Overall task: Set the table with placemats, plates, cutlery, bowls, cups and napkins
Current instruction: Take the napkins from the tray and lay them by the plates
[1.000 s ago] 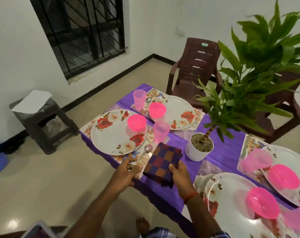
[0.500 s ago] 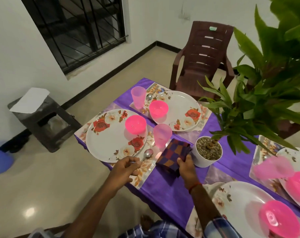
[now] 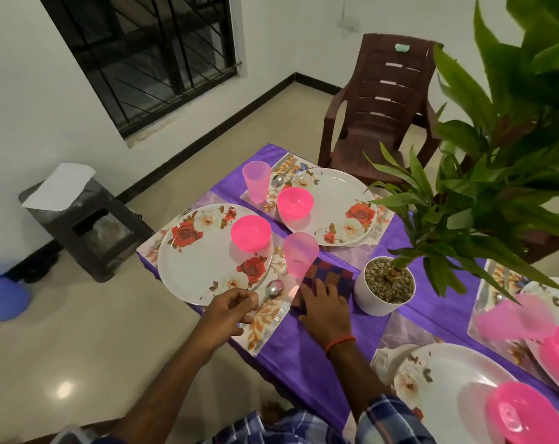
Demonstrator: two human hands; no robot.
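The right hand [image 3: 324,302] lies with its fingers spread flat on the checked napkin [image 3: 331,274], pressing it to the purple tablecloth [image 3: 335,354]; the napkin sits between the floral placemat [image 3: 268,318] and the white plant pot [image 3: 385,290], just beside the pink cup [image 3: 300,254]. The left hand [image 3: 231,310] hovers with fingers curled at the handle end of the spoon [image 3: 273,288]; whether it pinches the handle or merely closes near it, I cannot tell. The chief risk, as I judge it, is the cup: it looks tall and light, and it stands so near the napkin's far edge that any push on the cloth could tip it toward the plate [image 3: 207,254] and its pink bowl [image 3: 250,233]; the pot stands close on the other side, so a sideways shift of the wrist could knock it; a careless tug by the left hand could drag the spoon off the mat's edge. The near half of the napkin is covered by the palm, so its fold is unclear; the spoon's handle tip disappears behind the left fingers; the settings at the right are blurred and cut off by the frame; leaves screen part of the table, so any napkins there cannot be made out.
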